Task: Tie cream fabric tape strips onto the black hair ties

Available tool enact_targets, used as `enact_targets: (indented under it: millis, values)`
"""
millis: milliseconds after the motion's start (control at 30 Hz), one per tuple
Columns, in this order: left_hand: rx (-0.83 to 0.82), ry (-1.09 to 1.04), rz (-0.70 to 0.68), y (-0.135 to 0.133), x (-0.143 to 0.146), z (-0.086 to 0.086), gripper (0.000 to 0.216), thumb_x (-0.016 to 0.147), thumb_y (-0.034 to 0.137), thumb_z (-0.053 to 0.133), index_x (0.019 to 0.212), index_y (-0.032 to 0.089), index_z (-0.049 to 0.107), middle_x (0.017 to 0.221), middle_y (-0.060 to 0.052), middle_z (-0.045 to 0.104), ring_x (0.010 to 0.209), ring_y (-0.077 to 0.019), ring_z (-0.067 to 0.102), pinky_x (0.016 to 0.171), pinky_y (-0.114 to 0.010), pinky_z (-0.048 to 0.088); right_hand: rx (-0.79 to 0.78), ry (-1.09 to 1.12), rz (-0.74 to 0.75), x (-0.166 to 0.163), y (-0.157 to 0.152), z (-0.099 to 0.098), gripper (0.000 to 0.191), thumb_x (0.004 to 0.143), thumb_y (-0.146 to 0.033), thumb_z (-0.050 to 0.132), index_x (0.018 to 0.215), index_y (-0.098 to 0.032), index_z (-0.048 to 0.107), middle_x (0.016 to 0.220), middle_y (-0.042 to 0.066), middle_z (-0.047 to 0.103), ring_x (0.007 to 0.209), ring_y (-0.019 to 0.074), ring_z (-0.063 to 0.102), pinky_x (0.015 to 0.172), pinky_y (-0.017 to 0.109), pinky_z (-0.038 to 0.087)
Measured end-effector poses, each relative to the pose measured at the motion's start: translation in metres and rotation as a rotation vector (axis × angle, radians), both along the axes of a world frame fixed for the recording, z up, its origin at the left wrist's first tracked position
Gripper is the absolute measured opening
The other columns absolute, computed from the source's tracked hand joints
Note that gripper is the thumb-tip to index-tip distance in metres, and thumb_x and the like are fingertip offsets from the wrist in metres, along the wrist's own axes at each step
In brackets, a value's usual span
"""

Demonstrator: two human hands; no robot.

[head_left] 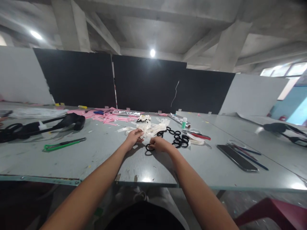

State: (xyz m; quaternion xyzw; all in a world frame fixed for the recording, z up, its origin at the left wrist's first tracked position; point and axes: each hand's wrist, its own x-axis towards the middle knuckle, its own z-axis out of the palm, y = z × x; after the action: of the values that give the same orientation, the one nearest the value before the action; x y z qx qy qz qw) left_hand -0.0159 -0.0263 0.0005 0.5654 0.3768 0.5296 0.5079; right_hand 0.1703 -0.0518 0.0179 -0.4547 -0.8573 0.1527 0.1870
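Observation:
My right hand is closed on a black ring, which it holds just over the table top. Close beside it, my left hand has its fingers drawn together at the near edge of a heap of crumpled white strips. What the left fingers pinch, if anything, is too small to make out. Several more black rings lie in a loose cluster to the right of my right hand, partly overlapping.
A green glue stick and a red-edged tool lie behind the rings. Further right is a dark phone beside thin sticks. At left lie a green-handled tool and black straps. Pink scraps cover the back.

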Motion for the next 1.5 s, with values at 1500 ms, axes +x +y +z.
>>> enact_targets:
  millis: [1500]
  values:
    - [-0.120, -0.038, -0.200, -0.001, 0.000, -0.004, 0.022, 0.068, 0.017, 0.069, 0.087, 0.011, 0.061, 0.093, -0.009, 0.063, 0.068, -0.0172, 0.066, 0.059, -0.028, 0.055, -0.425, 0.890, -0.198, 0.006, 0.010, -0.003, 0.017, 0.081, -0.026, 0.057, 0.074, -0.013, 0.065, 0.061, 0.001, 0.062, 0.048, 0.0103, 0.055, 0.045, 0.020, 0.046]
